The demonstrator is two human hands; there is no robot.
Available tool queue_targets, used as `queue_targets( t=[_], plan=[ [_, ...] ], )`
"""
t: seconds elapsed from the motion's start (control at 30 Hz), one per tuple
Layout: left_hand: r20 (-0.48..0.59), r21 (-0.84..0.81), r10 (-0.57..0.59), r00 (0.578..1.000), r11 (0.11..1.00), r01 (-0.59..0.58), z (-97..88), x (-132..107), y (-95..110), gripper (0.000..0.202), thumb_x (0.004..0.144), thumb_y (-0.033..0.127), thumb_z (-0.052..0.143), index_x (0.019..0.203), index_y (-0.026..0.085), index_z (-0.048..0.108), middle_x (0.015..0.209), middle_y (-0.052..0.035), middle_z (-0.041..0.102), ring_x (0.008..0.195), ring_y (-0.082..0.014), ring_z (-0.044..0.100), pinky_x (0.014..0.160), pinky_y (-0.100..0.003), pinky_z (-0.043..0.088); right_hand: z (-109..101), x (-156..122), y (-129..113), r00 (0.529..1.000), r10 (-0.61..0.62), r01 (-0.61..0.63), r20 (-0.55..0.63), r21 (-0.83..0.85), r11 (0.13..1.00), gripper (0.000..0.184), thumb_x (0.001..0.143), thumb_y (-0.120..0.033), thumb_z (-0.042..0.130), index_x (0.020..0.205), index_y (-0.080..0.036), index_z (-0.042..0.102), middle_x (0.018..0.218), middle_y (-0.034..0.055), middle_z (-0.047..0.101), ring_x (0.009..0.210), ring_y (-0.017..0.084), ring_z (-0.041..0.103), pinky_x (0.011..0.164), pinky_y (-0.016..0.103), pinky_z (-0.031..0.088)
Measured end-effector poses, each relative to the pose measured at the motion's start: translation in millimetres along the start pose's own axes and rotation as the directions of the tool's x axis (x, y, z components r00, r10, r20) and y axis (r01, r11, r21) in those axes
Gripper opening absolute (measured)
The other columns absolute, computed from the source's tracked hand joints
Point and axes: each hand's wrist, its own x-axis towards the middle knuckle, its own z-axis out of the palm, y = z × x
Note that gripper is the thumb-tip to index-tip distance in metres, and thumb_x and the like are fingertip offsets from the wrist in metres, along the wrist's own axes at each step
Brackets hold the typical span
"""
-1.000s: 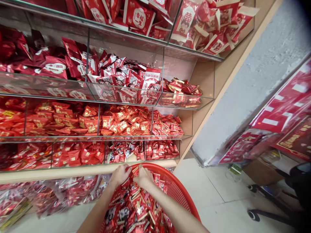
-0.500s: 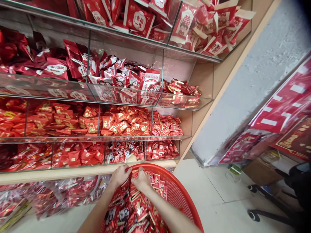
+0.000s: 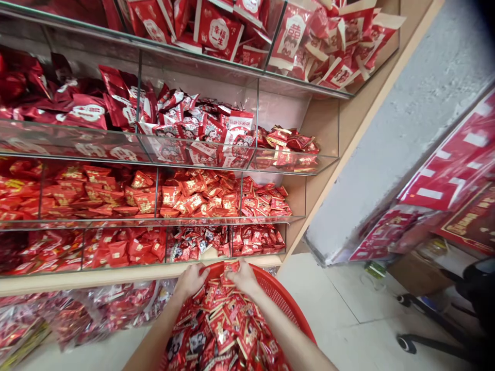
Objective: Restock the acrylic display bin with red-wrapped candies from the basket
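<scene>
A red plastic basket (image 3: 288, 299) full of small wrapped sweets (image 3: 220, 324) stands below the shelf front. My left hand (image 3: 191, 281) is closed on the basket's far left rim. Near the far rim my right hand (image 3: 244, 277) pinches a small red wrapped sweet (image 3: 231, 266), held just above the heap. Most sweets in the basket have red wrappers with gold or cream edges, and some show black-and-white pictures.
Before me rise wooden shelves (image 3: 348, 134) with glass dividers, holding red packets (image 3: 193, 193). Clear bags of packets (image 3: 112, 309) lie under the lowest shelf. Right of it are a grey wall (image 3: 386, 129), red hanging goods (image 3: 433, 180) and a wheeled chair base (image 3: 429, 319).
My right hand has moved right, from over the sweets to near the far rim, and a red sweet now shows in its fingers. My left hand stays at the rim.
</scene>
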Motion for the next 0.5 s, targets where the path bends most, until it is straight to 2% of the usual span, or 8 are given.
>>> queue_targets(
  t=[0.1, 0.2, 0.33, 0.5],
  plan=[
    [0.004, -0.007, -0.001, 1.0, 1.0, 0.001, -0.7, 0, 1, 0.039, 0.086, 0.047, 0.039, 0.099, 0.021, 0.066, 0.103, -0.009, 0.072, 0.095, -0.02, 0.065, 0.082, -0.026, 0.044, -25, 8, 18, 0.999, 0.03, -0.029, -0.015, 0.046, 0.998, 0.031, 0.066, -0.028, 0.063, 0.095, -0.019, 0.057, 0.071, -0.0021, 0.065, 0.063, 0.013, 0.058, 0.055, 0.022, 0.039],
    [0.013, -0.011, 0.0, 1.0, 1.0, 0.001, -1.0, 0, 3, 0.039, 0.086, 0.046, 0.039, 0.097, 0.02, 0.066, 0.101, -0.0086, 0.073, 0.093, -0.0198, 0.066, 0.082, -0.026, 0.044, -35, 9, 32, 0.997, 0.078, -0.079, 0.007, 0.073, 0.994, 0.034, 0.063, -0.028, 0.066, 0.093, -0.017, 0.058, 0.061, -0.0042, 0.06, 0.054, 0.012, 0.053, 0.049, 0.022, 0.036],
    [0.015, -0.008, -0.005, 1.0, 1.0, 0.005, -1.1, -1, 4, 0.038, 0.086, 0.046, 0.039, 0.097, 0.02, 0.065, 0.101, -0.0087, 0.072, 0.095, -0.02, 0.065, 0.083, -0.026, 0.044, -28, 5, 38, 0.992, 0.112, -0.117, 0.064, 0.095, 0.989, 0.032, 0.061, -0.025, 0.067, 0.091, -0.016, 0.059, 0.059, -0.0047, 0.059, 0.05, 0.011, 0.051, 0.047, 0.021, 0.036],
    [0.006, 0.003, -0.014, 1.0, 1.0, 0.014, -1.7, -2, 3, 0.04, 0.086, 0.047, 0.038, 0.098, 0.02, 0.065, 0.104, -0.0104, 0.071, 0.1, -0.0224, 0.064, 0.084, -0.029, 0.044, -20, 7, 30, 0.989, 0.119, -0.126, 0.082, 0.077, 0.989, 0.032, 0.062, -0.02, 0.065, 0.093, -0.016, 0.06, 0.063, -0.0039, 0.061, 0.056, 0.012, 0.054, 0.051, 0.021, 0.038]
  ],
)
